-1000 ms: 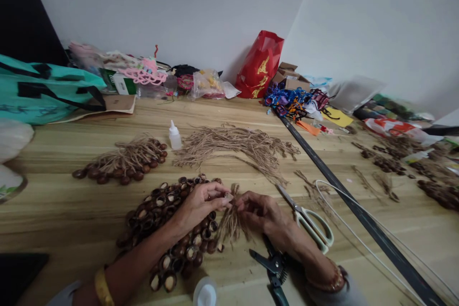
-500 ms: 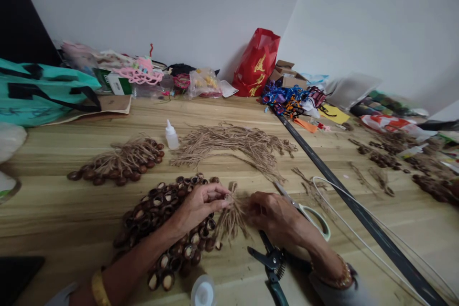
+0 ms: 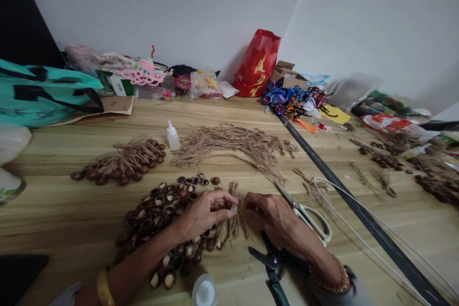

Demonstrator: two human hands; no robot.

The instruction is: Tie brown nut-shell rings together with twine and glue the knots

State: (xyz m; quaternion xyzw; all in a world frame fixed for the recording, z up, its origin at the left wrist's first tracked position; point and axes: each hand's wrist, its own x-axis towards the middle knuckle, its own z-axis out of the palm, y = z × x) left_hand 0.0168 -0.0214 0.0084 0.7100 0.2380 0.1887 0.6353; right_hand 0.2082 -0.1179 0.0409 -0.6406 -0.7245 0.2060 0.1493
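Note:
My left hand is pinched shut on a small shell-like piece at its fingertips, over a heap of brown nut shells. My right hand is closed on a small bundle of jute twine that hangs between both hands. The two hands nearly touch at the fingertips. A gold bangle sits on my left wrist and a beaded bracelet on my right.
Black pliers and white-handled scissors lie by my right hand. A glue bottle, loose twine pile, finished nut bundle, white cap, dark rail, red bag and teal bag surround them.
Both hands have dropped slightly toward the table and drawn closer together around the twine bundle. The view shifted a little.

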